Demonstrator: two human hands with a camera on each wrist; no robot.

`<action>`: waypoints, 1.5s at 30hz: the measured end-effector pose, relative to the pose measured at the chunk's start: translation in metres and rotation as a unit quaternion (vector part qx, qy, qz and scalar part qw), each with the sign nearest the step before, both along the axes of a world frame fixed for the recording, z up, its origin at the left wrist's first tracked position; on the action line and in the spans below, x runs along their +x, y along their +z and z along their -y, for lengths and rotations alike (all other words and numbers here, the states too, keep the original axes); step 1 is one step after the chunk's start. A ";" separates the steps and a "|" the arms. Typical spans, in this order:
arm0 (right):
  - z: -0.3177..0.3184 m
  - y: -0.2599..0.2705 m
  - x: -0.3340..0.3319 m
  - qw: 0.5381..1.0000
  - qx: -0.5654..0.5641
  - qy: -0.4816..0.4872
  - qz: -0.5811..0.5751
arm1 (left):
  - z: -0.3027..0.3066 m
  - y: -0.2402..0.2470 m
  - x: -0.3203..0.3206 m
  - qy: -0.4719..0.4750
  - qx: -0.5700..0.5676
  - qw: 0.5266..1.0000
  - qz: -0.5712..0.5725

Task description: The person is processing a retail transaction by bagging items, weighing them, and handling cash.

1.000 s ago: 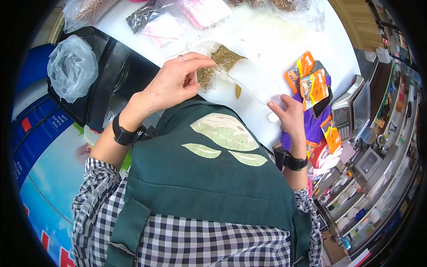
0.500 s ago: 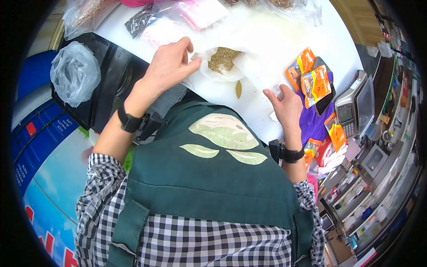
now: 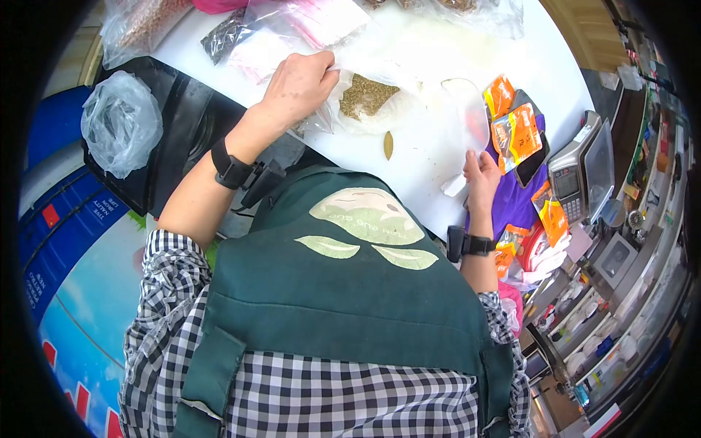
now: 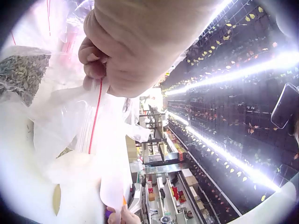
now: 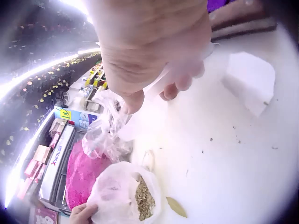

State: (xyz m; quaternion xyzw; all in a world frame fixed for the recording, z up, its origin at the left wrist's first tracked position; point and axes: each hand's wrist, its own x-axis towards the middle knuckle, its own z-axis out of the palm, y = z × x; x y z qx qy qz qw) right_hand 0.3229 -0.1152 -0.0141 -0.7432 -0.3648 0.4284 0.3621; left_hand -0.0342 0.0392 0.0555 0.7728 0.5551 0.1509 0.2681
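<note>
Left hand (image 3: 301, 87) is pinching a clear plastic herb bag (image 5: 113, 203), right hand (image 3: 482, 181) a translucent white sheet (image 3: 475, 123), apparently mid-bagging, next needing steadiness.

The top edge is cutting off the left grip (image 4: 140, 49) in its wrist view. The right grip (image 3: 483, 181) is hiding the translucent plastic sheet's (image 3: 474, 124) lower end. Distant shelf goods (image 3: 577, 361) are appearing too small to identify.

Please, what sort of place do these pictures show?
Probably a small shop, perhaps for dried spices: there are a keypad device, orange packets and a bag of dried plant bits.
</note>
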 end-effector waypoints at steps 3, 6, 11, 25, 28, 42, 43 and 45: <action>-0.011 -0.024 -0.016 0.998 0.002 -0.032 0.055 | 0.003 0.002 0.002 -0.006 -0.007 1.000 0.000; -0.016 -0.038 -0.023 0.997 0.023 -0.041 0.059 | 0.003 0.000 0.001 -0.012 0.023 0.999 0.021; -0.014 -0.022 -0.020 0.989 0.006 -0.012 0.145 | 0.002 0.002 0.001 -0.020 0.029 0.999 0.036; -0.132 0.004 -0.139 0.881 0.103 0.216 0.408 | -0.006 0.004 -0.002 -0.024 0.030 0.999 0.031; -0.136 0.021 -0.135 0.930 0.057 0.226 0.283 | -0.006 0.004 -0.006 -0.015 0.026 0.999 0.039; -0.134 0.032 -0.131 0.970 0.110 0.202 0.080 | -0.007 -0.008 -0.011 -0.007 0.026 0.996 0.088; -0.136 0.030 -0.128 0.957 0.099 0.207 0.178 | -0.006 -0.009 -0.009 -0.009 0.027 0.996 0.089; -0.140 0.035 -0.126 0.933 0.090 0.212 0.276 | -0.005 -0.009 -0.008 0.006 0.009 0.997 0.079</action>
